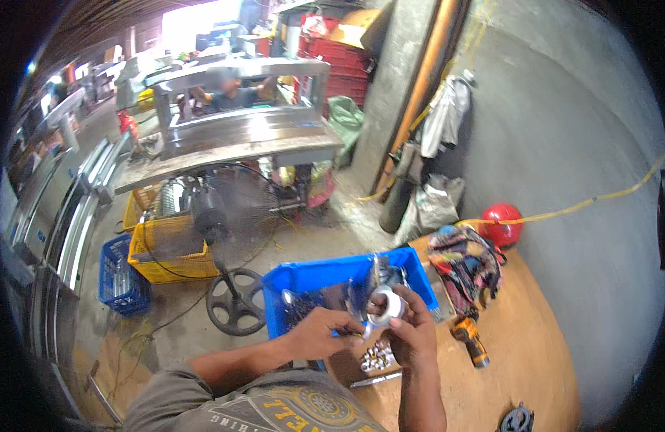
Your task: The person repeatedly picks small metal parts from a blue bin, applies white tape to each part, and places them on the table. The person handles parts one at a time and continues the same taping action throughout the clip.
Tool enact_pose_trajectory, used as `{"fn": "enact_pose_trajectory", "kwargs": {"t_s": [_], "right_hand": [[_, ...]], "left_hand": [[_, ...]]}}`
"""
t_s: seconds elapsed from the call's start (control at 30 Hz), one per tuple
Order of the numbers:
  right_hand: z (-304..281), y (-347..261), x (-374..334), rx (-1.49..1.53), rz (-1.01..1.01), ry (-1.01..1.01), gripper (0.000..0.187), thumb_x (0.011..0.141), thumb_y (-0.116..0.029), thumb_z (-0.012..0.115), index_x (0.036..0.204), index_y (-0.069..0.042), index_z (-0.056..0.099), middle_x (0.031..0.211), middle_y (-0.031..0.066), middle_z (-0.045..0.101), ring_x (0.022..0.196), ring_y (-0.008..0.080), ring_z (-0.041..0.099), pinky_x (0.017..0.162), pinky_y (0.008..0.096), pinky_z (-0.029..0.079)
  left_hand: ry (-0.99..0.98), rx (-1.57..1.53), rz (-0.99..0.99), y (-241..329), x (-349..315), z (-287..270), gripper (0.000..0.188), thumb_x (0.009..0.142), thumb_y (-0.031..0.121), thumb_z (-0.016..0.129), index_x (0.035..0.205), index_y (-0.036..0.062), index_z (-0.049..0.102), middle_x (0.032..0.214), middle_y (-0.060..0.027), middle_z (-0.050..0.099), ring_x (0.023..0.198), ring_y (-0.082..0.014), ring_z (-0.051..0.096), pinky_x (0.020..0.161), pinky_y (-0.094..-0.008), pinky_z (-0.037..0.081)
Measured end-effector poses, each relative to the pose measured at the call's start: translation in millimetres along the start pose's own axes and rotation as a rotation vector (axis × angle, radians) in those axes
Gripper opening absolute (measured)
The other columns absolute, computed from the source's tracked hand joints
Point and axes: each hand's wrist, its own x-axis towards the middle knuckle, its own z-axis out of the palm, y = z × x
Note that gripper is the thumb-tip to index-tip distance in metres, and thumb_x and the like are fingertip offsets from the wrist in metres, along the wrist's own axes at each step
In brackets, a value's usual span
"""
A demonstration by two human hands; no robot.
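Observation:
In my right hand (414,337) is a roll of white tape (394,305), gripped between fingers and thumb with its round opening facing up and left. A short white strip (368,330) hangs from the roll towards the fingertips of my left hand (319,333). Those fingers are closed in a pinch; whatever small thing is between them is too blurred to name. Both hands are over the near side of a blue bin (304,272) that holds dark and metallic parts. Below them, a cluster of small shiny metal fittings (377,356) lies on the brown tabletop (519,338).
A silver rod-like tool (376,380) lies near my body. Rightward are an orange and black cordless drill (471,341), a patterned cloth bundle (466,263) and a red ball-shaped object (501,223). Beyond the bin stand a spoked handwheel (235,302), yellow crates (167,248) and a metal workbench (246,140) with a person behind.

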Motion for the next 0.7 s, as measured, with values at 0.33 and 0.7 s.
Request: {"fn": "enact_pose_trajectory", "kwargs": {"t_s": [0.33,0.7], "right_hand": [[-6,25,8,-0.199,-0.018,-0.011,0.082,0.079,-0.03,0.081,0.143,0.001,0.041,0.128,0.0227,0.06,0.112,0.0306,0.064,0.096,0.0427,0.051],[-13,67,-14,-1.353,-0.263,-0.305,0.061,0.096,-0.027,0.054,0.149,-0.002,0.037,0.149,0.0265,0.039,0.136,0.0407,0.04,0.113,0.0477,0.033]], "left_hand": [[-0.089,-0.085,0.024,0,-2,-7,0.02,0.09,0.016,0.072,0.102,0.0038,0.062,0.094,-0.0063,0.068,0.09,-0.0133,0.064,0.082,-0.0327,0.051],[0.087,-0.051,0.044,5,-10,-28,0.027,0.092,0.02,0.072,0.113,0.0047,0.069,0.103,-0.0072,0.072,0.096,-0.0136,0.066,0.086,-0.0301,0.051]]}}
